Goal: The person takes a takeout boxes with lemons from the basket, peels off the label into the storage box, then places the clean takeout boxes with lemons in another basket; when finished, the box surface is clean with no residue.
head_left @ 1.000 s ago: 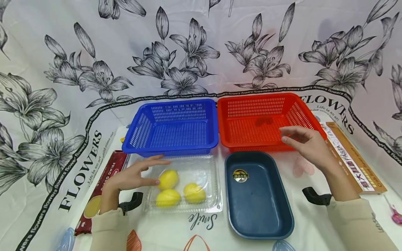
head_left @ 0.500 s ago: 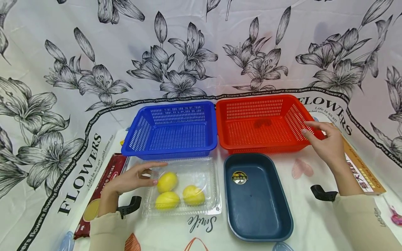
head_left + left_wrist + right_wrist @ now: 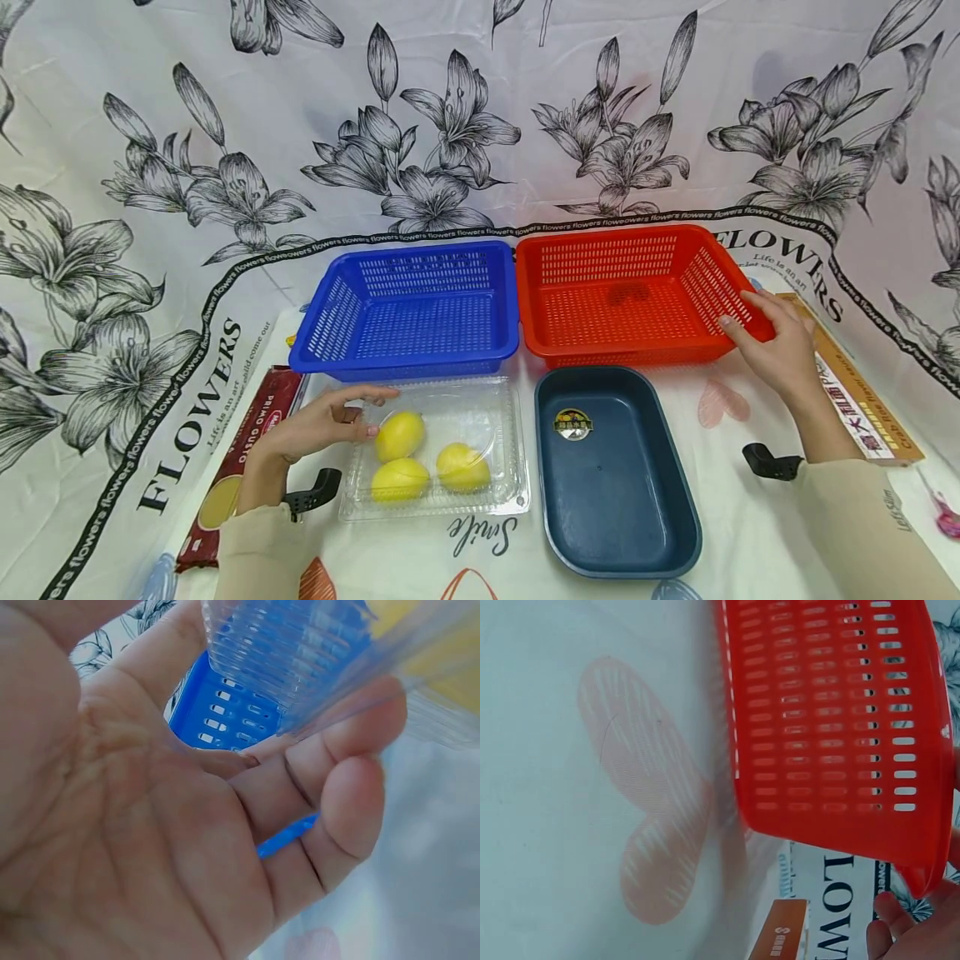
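Observation:
My left hand (image 3: 315, 427) is over the left edge of a clear plastic box (image 3: 502, 425), its thumb and forefinger apart and loosely bent. Through the lid show three yellow lemons (image 3: 463, 467). In the left wrist view, the curled fingertips (image 3: 356, 799) come right up to the edge of the box. On the other side, my right hand (image 3: 780, 346) grips the right rim of a red slotted basket (image 3: 600, 348), thumb on the inner side. The right wrist view shows the basket's outer wall, with fingers at its rim on the right.
A blue slotted basket (image 3: 427, 358) stands left of the red one. In front of them is a dark blue tray (image 3: 607, 508) with a gold sticker. Packages flank the baskets: a dark red pack (image 3: 251, 454) on the left and an orange-brown pasta box (image 3: 870, 408) on the right.
My right hand has moved right, from over the red basket to its right rim, and now grips it. My left hand stays at the clear box with little movement.

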Demonstrator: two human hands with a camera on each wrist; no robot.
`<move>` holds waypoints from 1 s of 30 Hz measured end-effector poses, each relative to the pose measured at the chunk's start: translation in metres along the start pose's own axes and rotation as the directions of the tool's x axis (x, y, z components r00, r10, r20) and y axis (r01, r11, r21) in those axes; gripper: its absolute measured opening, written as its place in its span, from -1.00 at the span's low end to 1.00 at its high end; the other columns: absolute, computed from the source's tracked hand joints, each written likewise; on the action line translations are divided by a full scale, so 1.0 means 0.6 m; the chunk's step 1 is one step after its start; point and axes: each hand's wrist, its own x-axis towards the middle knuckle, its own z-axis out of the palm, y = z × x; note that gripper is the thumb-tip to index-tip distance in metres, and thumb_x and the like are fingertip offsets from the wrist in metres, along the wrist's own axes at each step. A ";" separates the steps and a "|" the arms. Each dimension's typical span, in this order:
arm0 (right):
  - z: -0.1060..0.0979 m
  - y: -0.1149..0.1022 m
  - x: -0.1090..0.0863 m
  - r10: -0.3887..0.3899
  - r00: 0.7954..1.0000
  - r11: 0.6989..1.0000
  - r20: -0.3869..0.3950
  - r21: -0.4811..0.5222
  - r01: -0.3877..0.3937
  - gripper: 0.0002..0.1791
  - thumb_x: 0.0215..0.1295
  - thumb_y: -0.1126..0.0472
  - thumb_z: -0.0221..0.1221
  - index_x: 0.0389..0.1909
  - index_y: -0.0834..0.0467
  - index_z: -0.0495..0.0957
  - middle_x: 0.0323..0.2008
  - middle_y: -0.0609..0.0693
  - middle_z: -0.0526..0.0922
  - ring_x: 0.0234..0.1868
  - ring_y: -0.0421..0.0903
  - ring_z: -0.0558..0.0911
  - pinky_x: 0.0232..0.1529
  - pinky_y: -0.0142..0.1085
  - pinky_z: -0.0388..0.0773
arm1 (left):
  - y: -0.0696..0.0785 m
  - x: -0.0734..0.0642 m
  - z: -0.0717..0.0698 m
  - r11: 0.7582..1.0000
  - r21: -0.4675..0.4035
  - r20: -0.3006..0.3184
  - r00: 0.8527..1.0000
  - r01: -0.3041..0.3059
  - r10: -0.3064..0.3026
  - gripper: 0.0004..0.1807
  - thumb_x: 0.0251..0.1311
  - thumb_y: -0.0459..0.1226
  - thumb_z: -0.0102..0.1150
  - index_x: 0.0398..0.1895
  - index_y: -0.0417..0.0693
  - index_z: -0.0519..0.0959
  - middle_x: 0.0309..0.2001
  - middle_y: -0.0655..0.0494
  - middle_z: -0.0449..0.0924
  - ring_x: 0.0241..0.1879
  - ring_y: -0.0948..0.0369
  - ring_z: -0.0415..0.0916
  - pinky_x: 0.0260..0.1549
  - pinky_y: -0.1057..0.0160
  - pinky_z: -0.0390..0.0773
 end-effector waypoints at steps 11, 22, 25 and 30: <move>0.004 0.010 0.004 0.071 0.997 0.997 0.027 0.028 -0.072 -0.24 0.46 -0.10 0.10 0.56 0.16 0.20 0.62 0.20 0.06 0.57 0.39 0.02 0.40 0.39 0.17 | -0.004 0.006 0.000 1.000 0.006 -0.049 0.999 -0.016 0.017 -0.49 0.31 -0.27 0.30 0.30 -0.15 0.47 0.38 -0.20 0.42 0.14 -0.10 0.57 0.18 0.48 0.41; 0.010 0.013 0.001 0.093 0.995 0.993 0.021 0.074 -0.095 -0.24 0.48 -0.09 0.08 0.59 0.10 0.14 0.64 0.06 0.02 0.63 0.22 0.03 0.53 0.16 0.12 | 0.011 0.002 0.002 0.997 -0.025 -0.024 0.997 -0.071 0.071 -0.48 0.33 -0.33 0.27 0.34 -0.17 0.43 0.35 -0.02 0.36 -0.20 0.28 0.58 -0.16 0.26 0.65; 0.013 0.016 0.002 0.076 0.997 0.993 0.000 0.089 -0.075 -0.26 0.48 -0.04 0.09 0.57 0.13 0.17 0.63 0.08 0.05 0.63 0.19 0.05 0.59 0.02 0.06 | 0.015 -0.001 0.001 0.995 -0.015 -0.027 0.995 -0.094 0.094 -0.50 0.34 -0.35 0.25 0.34 -0.10 0.45 0.34 -0.04 0.35 -0.17 0.31 0.55 -0.10 0.33 0.60; 0.014 0.013 -0.001 0.084 0.996 0.993 -0.011 0.089 -0.083 -0.27 0.48 -0.05 0.07 0.57 0.13 0.18 0.63 0.06 0.06 0.63 0.17 0.06 0.60 0.00 0.05 | 0.024 -0.010 -0.002 0.994 0.008 -0.042 0.993 -0.109 0.109 -0.51 0.37 -0.35 0.22 0.35 -0.06 0.45 0.34 0.00 0.34 -0.17 0.33 0.50 -0.05 0.41 0.49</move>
